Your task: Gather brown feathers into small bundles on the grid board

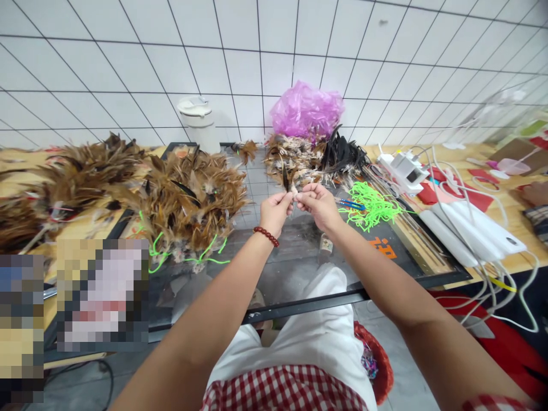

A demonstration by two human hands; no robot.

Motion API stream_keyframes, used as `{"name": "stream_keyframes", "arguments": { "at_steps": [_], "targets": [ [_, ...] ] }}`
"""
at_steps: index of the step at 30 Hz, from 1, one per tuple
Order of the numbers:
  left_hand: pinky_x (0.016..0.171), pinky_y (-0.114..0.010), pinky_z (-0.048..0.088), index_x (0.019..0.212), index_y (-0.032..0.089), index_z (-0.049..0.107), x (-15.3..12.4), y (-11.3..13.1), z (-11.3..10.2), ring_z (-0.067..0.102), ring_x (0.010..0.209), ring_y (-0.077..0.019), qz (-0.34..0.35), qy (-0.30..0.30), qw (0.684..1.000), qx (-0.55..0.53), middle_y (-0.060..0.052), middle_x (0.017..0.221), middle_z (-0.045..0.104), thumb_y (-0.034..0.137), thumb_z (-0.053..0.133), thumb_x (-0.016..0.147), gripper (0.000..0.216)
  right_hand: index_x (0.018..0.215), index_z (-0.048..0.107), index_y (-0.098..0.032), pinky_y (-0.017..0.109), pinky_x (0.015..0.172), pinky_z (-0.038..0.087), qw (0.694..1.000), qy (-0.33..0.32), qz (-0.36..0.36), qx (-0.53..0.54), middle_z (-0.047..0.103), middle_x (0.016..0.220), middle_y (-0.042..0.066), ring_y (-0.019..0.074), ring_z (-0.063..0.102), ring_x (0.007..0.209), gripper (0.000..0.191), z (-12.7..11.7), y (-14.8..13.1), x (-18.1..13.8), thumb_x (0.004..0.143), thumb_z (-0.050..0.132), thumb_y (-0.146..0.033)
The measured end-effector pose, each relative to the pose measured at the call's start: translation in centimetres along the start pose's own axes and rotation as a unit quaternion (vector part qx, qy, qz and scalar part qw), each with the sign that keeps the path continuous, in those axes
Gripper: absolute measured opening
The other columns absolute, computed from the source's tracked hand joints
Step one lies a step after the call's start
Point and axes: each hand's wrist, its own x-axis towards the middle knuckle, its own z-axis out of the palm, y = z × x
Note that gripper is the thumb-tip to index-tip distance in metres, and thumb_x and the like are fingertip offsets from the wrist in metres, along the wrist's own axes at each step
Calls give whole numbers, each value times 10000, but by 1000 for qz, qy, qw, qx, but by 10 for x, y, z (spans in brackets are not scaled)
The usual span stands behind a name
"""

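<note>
My left hand [275,210], with a red bead bracelet at the wrist, pinches a small bunch of feathers [286,180], a dark one standing up among them. Right beside it my right hand [317,204] is closed with fingertips on the pale fluffy base of the same bunch. Both hands hover over the glass tabletop [274,268]. Left of them lies a large pile of brown feathers [192,194]. Behind them sit mottled feathers [295,149] and black feathers [342,153]. Bright green cords [372,208] and blue-handled tweezers or similar tools [353,204] are to the right.
A pink plastic bag [306,108] and a white lidded cup [197,117] stand by the tiled wall. At right are a power adapter [409,171], cables and white boxes [475,231]. A red basket [377,365] is below the table edge. Another person's hand [535,193] shows at far right.
</note>
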Motion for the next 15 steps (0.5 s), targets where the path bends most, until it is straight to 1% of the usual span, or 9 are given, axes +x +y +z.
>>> {"name": "stream_keyframes", "arguments": {
  "at_steps": [4, 6, 8, 10, 12, 13, 15],
  "targets": [
    [469, -174, 380, 629, 118, 649, 0, 2, 0, 484, 493, -59, -6, -23, 1000, 10, 6, 541, 564, 256, 689, 725, 172, 796, 477, -213, 207, 478, 416, 998, -7, -37, -60, 595, 572, -61, 92, 548, 497, 479, 0, -2, 0, 550, 805, -461],
    [479, -172, 396, 638, 121, 633, 0, 3, -1, 497, 506, -58, -14, -27, 999, -13, 8, 561, 563, 239, 670, 742, 161, 784, 494, -209, 213, 471, 400, 994, -14, -46, -100, 584, 569, -52, 91, 522, 487, 435, -4, -2, 2, 592, 777, -479],
    [488, -173, 412, 660, 124, 621, 0, 4, -1, 515, 516, -59, -28, -35, 998, -47, 10, 586, 559, 220, 642, 764, 143, 795, 540, -202, 220, 487, 401, 987, -6, -73, -145, 601, 624, -27, 91, 508, 513, 350, -8, 1, 5, 670, 719, -476],
    [500, -181, 429, 675, 123, 614, -2, 6, -1, 537, 532, -64, -40, -53, 996, -65, 5, 616, 565, 197, 618, 779, 128, 874, 593, -203, 227, 528, 420, 978, -2, -106, -177, 640, 760, 5, 99, 527, 588, 286, -13, 4, 8, 727, 669, -436],
    [510, -184, 438, 666, 117, 606, -3, 7, -1, 551, 544, -69, -50, -75, 994, -61, -5, 627, 576, 181, 615, 780, 130, 986, 611, -216, 233, 557, 434, 975, -29, -117, -185, 648, 876, 20, 111, 547, 659, 301, -16, 6, 10, 742, 647, -389],
    [510, -182, 436, 657, 115, 601, -4, 8, -1, 548, 539, -68, -53, -83, 994, -55, -8, 620, 576, 178, 619, 778, 137, 1018, 612, -221, 236, 561, 435, 975, -54, -111, -184, 643, 896, 20, 115, 548, 673, 319, -16, 7, 10, 741, 644, -375],
    [507, -176, 429, 652, 113, 595, -5, 8, -2, 534, 523, -62, -56, -94, 993, -52, -7, 598, 570, 177, 621, 779, 145, 1000, 620, -219, 239, 572, 433, 974, -107, -96, -176, 632, 866, 12, 115, 540, 672, 304, -16, 7, 10, 743, 634, -379]
  ]
}}
